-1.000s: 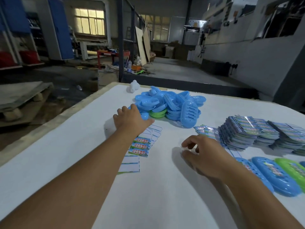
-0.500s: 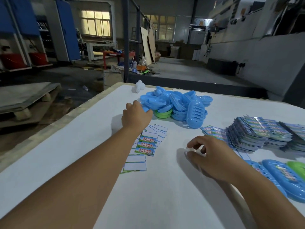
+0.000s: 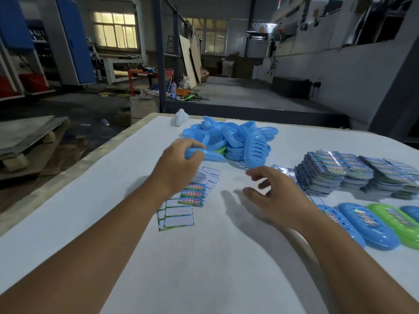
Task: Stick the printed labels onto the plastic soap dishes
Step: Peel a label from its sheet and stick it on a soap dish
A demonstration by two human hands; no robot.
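A heap of blue soap dishes (image 3: pixel 235 139) lies at the far middle of the white table (image 3: pixel 204 268), with a green one partly buried. My left hand (image 3: pixel 179 164) grips one blue soap dish (image 3: pixel 210 156) at the heap's near edge. Below that hand lie label sheets (image 3: pixel 192 196), some printed, some peeled white. My right hand (image 3: pixel 274 196) hovers over the table with fingers apart, holding nothing. Labelled dishes (image 3: pixel 367 225), blue and green, lie in a row at the right.
Stacks of printed label sheets (image 3: pixel 353 175) sit at the right, behind the labelled dishes. A small white object (image 3: pixel 181 117) stands at the table's far edge. Beyond the left edge the workshop floor drops away with pallets (image 3: pixel 29 137).
My left hand reached the heap, closed on a blue dish and is drawing it back. My right hand lifted off the table and spread its fingers.
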